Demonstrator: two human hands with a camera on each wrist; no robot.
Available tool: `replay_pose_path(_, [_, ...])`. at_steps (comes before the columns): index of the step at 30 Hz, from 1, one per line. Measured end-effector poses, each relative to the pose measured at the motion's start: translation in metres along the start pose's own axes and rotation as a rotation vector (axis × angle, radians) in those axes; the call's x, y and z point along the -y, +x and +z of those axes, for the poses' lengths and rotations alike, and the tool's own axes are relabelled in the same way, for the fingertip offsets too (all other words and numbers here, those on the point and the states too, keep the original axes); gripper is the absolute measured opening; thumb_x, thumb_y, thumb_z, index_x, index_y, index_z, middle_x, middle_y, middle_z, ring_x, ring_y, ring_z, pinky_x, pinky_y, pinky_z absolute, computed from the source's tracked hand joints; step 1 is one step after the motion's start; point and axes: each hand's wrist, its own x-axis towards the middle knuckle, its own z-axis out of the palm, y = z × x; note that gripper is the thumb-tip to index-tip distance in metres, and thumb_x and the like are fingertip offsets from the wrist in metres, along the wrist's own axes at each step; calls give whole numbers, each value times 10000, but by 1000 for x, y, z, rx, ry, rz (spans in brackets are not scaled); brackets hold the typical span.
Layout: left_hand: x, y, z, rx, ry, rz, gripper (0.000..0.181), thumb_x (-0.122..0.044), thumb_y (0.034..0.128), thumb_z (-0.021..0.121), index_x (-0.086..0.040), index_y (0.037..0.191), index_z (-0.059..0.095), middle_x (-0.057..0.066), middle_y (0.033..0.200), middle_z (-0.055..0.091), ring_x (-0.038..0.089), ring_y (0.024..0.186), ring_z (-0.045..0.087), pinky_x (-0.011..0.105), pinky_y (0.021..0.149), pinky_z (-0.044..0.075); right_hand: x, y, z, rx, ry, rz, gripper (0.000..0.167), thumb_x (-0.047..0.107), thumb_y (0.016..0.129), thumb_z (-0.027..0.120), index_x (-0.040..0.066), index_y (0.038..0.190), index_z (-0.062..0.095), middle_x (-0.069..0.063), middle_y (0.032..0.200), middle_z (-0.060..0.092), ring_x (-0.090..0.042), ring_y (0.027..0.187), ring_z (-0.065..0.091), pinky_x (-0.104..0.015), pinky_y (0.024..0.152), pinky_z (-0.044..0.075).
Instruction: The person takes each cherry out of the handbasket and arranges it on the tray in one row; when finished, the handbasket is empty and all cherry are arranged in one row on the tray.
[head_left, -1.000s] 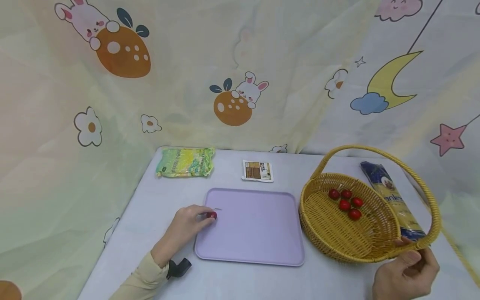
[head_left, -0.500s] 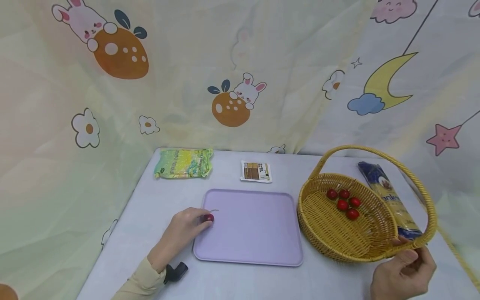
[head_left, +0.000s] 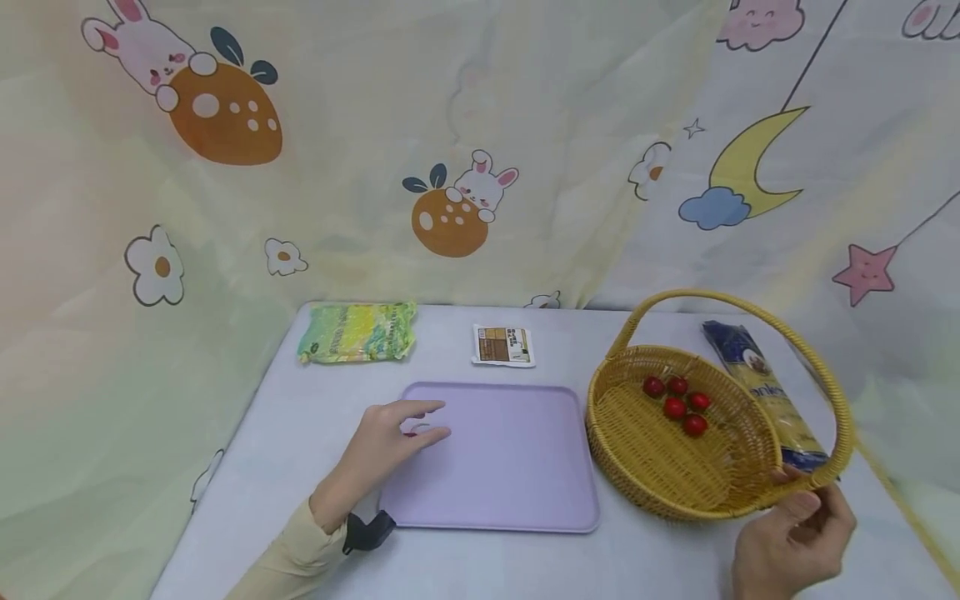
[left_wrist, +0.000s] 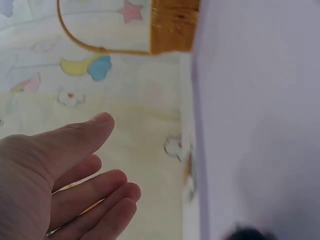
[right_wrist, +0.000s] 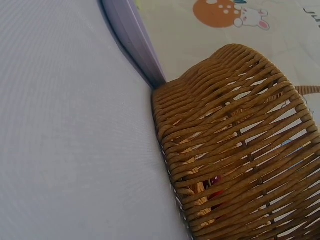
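My left hand (head_left: 382, 437) hovers over the left side of a lilac tray (head_left: 510, 467), thumb and fingers spread apart. Behind its fingers a red cherry (head_left: 409, 433) with a thin stem shows on the tray, partly hidden. The left wrist view has the same hand (left_wrist: 75, 175) with nothing between thumb and fingers. At the right, my right hand (head_left: 795, 533) grips the near rim of a wicker basket (head_left: 645, 467) by the foot of its handle. Several red cherries (head_left: 675, 407) lie inside. In the right wrist view the woven basket wall (right_wrist: 235, 145) fills the right part.
A green and yellow packet (head_left: 357, 333) lies at the back left. A small white and brown packet (head_left: 503, 346) is behind the tray. Beside the basket, a blue and yellow bag (head_left: 772, 392) lies along the right. A printed cloth (head_left: 330, 150) hangs behind the table.
My left hand has let go of the cherry; its thumb and fingers have spread apart above the tray. The right hand still holds the basket rim. The head view has shifted slightly.
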Motion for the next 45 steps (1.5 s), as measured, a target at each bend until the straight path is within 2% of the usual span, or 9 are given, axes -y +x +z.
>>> replay_pose_path(2, [-11,14,6,18,-40,-10,381,-261,842,889,-83,1167,800,49,1099,808,212,989,783,374,829,638,5,-1,1,11,14,-13,334,232,1118,466,54,1365,604,151,1126,633,-7,1011,624,-159,876,477])
replay_pose_path(6, [-34,45,23,42,-107,19,387,-297,855,877,-114,1187,799,15,1139,800,176,1060,768,359,895,620,10,-2,2,26,18,-46,374,290,1113,464,54,1369,598,190,1104,612,21,990,612,-149,863,450])
replay_pose_path(14, [-81,106,72,197,-294,61,375,-275,901,839,-129,1241,778,3,1214,780,163,1115,746,274,930,598,9,-2,5,33,0,-46,349,245,1122,448,38,1358,601,210,1070,621,17,988,601,-145,863,428])
replay_pose_path(19, [-108,140,108,281,-281,107,362,-313,927,812,-134,1239,777,7,1193,787,95,1077,742,176,918,563,7,-3,6,34,1,-64,344,235,1118,455,31,1351,605,200,1074,635,3,993,619,-140,861,451])
replay_pose_path(28, [-147,191,164,435,-199,79,352,-396,965,759,-194,1253,775,-72,1165,789,-17,981,715,79,821,500,-1,0,6,46,0,-85,357,243,1119,453,21,1354,605,199,1083,642,1,978,618,-140,854,448])
replay_pose_path(33, [-158,206,190,481,-164,47,346,-400,973,748,-198,1252,779,-101,1175,783,-38,983,704,83,814,505,-3,0,8,40,28,-87,338,220,1117,469,17,1347,611,169,1079,668,-26,968,633,-144,843,457])
replay_pose_path(39, [-163,208,216,470,-136,-19,312,-365,974,756,-185,1227,790,-101,1155,784,8,1016,710,112,819,526,-4,-2,6,50,13,-106,346,211,1121,459,-13,1337,611,182,1079,662,-12,956,635,-139,838,458])
replay_pose_path(42, [-166,205,234,460,-98,-23,246,-367,974,756,-201,1147,813,-119,1098,783,-12,941,690,109,800,505,-3,-1,2,38,-10,-115,343,207,1126,446,-1,1341,614,199,1082,651,7,959,628,-135,844,451])
replay_pose_path(45, [-169,203,250,455,-57,-20,151,-356,964,770,-217,991,822,-132,944,766,-31,777,643,109,703,479,-1,0,-2,25,-27,-113,346,216,1127,444,11,1348,613,208,1080,645,16,966,620,-133,848,442])
